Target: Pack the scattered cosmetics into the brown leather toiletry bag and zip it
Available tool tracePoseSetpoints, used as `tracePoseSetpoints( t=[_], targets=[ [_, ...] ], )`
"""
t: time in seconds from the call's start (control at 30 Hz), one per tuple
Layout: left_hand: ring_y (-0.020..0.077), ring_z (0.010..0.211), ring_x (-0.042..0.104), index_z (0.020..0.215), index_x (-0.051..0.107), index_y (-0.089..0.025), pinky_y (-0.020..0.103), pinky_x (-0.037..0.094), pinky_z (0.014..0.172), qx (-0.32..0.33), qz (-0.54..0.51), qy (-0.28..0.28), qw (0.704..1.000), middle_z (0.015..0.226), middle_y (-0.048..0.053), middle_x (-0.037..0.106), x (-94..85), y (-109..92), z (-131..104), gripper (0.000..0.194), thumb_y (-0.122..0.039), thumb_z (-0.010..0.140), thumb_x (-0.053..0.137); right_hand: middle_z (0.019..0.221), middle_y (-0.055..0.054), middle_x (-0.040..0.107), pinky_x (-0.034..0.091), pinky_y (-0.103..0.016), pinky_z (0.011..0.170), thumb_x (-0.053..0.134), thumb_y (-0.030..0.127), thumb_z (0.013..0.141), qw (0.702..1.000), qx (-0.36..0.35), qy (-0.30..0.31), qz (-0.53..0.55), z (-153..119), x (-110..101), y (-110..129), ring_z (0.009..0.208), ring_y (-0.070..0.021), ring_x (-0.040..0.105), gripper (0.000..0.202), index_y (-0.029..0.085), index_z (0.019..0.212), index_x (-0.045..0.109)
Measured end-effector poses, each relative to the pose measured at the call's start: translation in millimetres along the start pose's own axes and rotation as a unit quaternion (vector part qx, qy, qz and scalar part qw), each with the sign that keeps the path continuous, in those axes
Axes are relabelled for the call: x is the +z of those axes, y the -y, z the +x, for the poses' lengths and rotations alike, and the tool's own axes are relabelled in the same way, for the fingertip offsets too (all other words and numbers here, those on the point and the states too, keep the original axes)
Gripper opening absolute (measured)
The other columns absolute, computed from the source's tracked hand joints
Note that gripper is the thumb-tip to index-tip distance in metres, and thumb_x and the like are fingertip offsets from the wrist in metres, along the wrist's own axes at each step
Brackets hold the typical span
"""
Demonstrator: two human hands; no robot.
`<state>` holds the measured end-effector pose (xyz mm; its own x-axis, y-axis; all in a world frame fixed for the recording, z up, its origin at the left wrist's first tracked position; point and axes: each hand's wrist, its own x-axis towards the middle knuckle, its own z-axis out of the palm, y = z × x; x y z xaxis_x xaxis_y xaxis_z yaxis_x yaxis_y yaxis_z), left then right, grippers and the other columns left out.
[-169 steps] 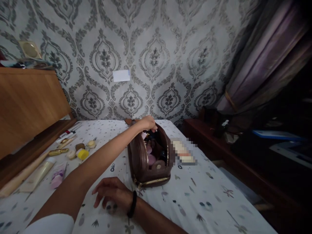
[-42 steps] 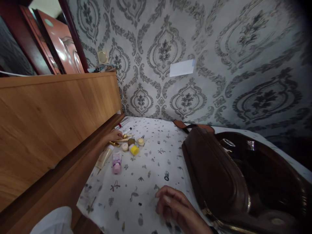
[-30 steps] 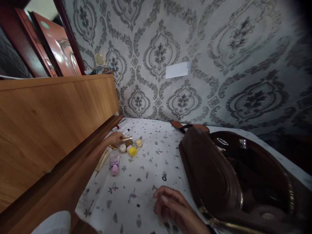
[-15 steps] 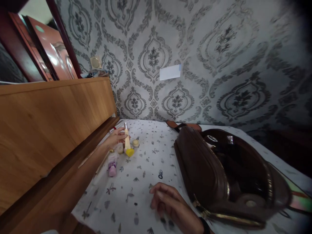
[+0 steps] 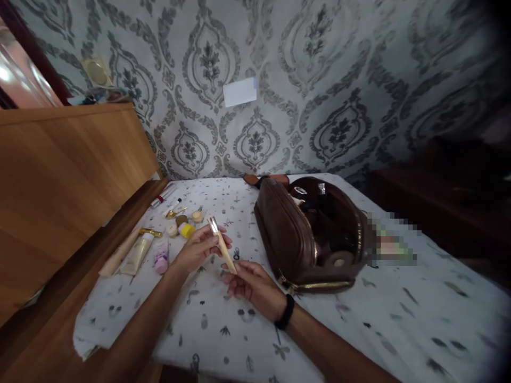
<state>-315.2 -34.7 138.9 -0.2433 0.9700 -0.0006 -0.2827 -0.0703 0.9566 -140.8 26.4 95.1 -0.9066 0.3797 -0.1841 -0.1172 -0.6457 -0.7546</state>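
My left hand (image 5: 197,251) is closed around a slim beige cosmetic tube (image 5: 225,254) with a shiny silver cap, tilted with the cap pointing up and left. At its lower end, the thumb and fingers of my right hand (image 5: 255,286) close on the same tube. Left of the hands lie a purple-and-white bottle (image 5: 161,258), a yellow-capped container (image 5: 187,230) and small round jars, one of them a cream jar (image 5: 197,216). A brown leather bag (image 5: 279,234) sits unzipped to the right of my right hand, with dark contents partly hidden inside.
Beige tubes, one a squeeze tube (image 5: 139,252), lie along the left edge of the patterned sheet (image 5: 223,340). Gold and silver small items are farther back. A wooden board (image 5: 75,165) rises on the left, and a wallpapered wall (image 5: 255,48) closes off the back.
My left hand has brought the tube rightward and nearer, away from the jars. My right hand has come up to meet it and now grips its lower end. The view has turned right.
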Motion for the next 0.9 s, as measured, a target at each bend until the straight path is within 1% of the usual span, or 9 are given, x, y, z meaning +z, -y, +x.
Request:
tracePoseSetpoints(
  t=[0.07,0.13,0.3,0.43,0.5,0.57,0.67,0.77,0.9],
  targets=[
    [0.0158,0.077,0.065,0.097,0.067,-0.016,0.023,0.049,0.062,0.014,-0.011,-0.020,1.000,0.086,0.007,0.070,-2.3,4.6,-0.7,0.041,-0.043,0.071,0.080,0.066,0.000,0.067,0.037,-0.018,0.047,0.084,0.048,0.065,1.000,-0.011,-0.017,0.008,2.7,-2.7,0.4,0.049,-0.0057,0.057,0.044,0.012,0.083,0.065],
    [0.0123,0.070,0.060,0.095,0.069,-0.015,0.021,0.048,0.059,0.030,-0.014,-0.043,0.999,0.081,0.004,0.066,-6.3,6.9,-2.0,0.040,-0.044,0.070,0.080,0.062,0.002,0.066,0.036,-0.017,0.046,0.087,0.045,0.061,0.999,-0.014,-0.037,0.025,5.2,-4.5,1.4,0.047,-0.0047,0.054,0.044,0.013,0.079,0.063],
    [0.0065,0.055,0.049,0.091,0.070,-0.013,0.019,0.041,0.051,0.033,-0.019,-0.076,0.996,0.067,-0.002,0.055,-12.3,4.0,-6.4,0.041,-0.043,0.066,0.083,0.059,0.004,0.062,0.033,-0.015,0.045,0.091,0.036,0.053,0.997,-0.017,-0.057,0.040,7.2,-4.2,4.5,0.047,-0.0033,0.051,0.043,0.014,0.076,0.063],
    [0.0041,0.047,0.040,0.088,0.068,-0.013,0.015,0.032,0.045,0.038,-0.044,-0.106,0.993,0.055,-0.006,0.044,-11.2,0.0,-6.4,0.044,-0.047,0.065,0.083,0.059,0.005,0.060,0.032,-0.016,0.045,0.091,0.031,0.053,0.997,-0.035,-0.055,0.035,5.9,-3.8,5.9,0.048,-0.0030,0.050,0.040,0.014,0.078,0.065],
    [0.0034,0.045,0.037,0.085,0.066,-0.013,0.014,0.029,0.043,0.044,-0.046,-0.121,0.991,0.053,-0.006,0.042,-10.6,-0.7,-5.9,0.042,-0.047,0.065,0.083,0.060,0.005,0.061,0.031,-0.016,0.045,0.090,0.030,0.054,0.997,-0.039,-0.053,0.036,5.5,-4.1,6.3,0.049,-0.0029,0.050,0.038,0.014,0.080,0.066],
    [0.0039,0.045,0.038,0.084,0.064,-0.015,0.014,0.029,0.043,0.049,-0.043,-0.139,0.988,0.053,-0.007,0.043,-10.1,-0.7,-5.9,0.040,-0.045,0.065,0.084,0.062,0.005,0.061,0.031,-0.016,0.045,0.090,0.029,0.054,0.997,-0.033,-0.050,0.040,5.3,-4.3,6.6,0.050,-0.0028,0.050,0.039,0.014,0.081,0.066],
    [0.0054,0.048,0.042,0.085,0.061,-0.018,0.014,0.035,0.045,0.062,-0.029,-0.163,0.984,0.053,-0.007,0.046,-8.9,-0.7,-7.8,0.041,-0.043,0.063,0.085,0.062,0.005,0.063,0.032,-0.016,0.044,0.091,0.030,0.051,0.997,-0.019,-0.051,0.050,4.6,-3.2,5.7,0.049,-0.0032,0.052,0.044,0.013,0.082,0.064],
    [0.0052,0.051,0.045,0.088,0.061,-0.018,0.014,0.039,0.047,0.063,-0.011,-0.191,0.979,0.058,-0.006,0.049,-7.2,-0.9,-10.4,0.045,-0.044,0.061,0.085,0.057,0.005,0.062,0.032,-0.016,0.042,0.092,0.034,0.047,0.996,-0.010,-0.054,0.065,4.1,-1.5,2.7,0.046,-0.0043,0.053,0.050,0.014,0.080,0.061],
    [0.0060,0.054,0.048,0.093,0.063,-0.020,0.014,0.043,0.047,0.063,0.002,-0.216,0.974,0.063,-0.006,0.050,-6.3,0.3,-10.1,0.050,-0.045,0.057,0.087,0.061,0.002,0.067,0.035,-0.017,0.042,0.093,0.038,0.043,0.995,-0.009,-0.054,0.084,6.2,-2.5,-1.8,0.044,-0.0052,0.055,0.057,0.014,0.081,0.058]
  ],
)
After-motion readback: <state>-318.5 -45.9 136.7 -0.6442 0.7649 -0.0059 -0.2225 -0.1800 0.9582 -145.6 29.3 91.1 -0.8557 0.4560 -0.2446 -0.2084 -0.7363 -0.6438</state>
